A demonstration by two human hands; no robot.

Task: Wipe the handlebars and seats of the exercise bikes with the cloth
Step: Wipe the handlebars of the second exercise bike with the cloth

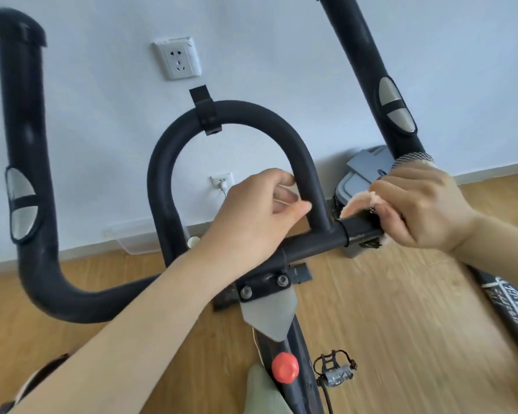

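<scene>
A black exercise-bike handlebar (231, 115) fills the view, with a centre loop, a left horn (21, 115) and a right horn (368, 55) carrying silver sensor pads. My left hand (260, 213) curls around the right leg of the centre loop, fingers closed on the foam. My right hand (422, 204) presses a pinkish cloth (359, 204) around the cross bar (311, 246) at the base of the right horn. Most of the cloth is hidden under the fingers. No seat is in view.
A red knob (284, 368) and a pedal (337, 370) sit below on the bike frame. Behind are a white wall with two sockets (178, 59), a grey bin (368, 174), a clear plastic tray (135, 237) and wooden floor.
</scene>
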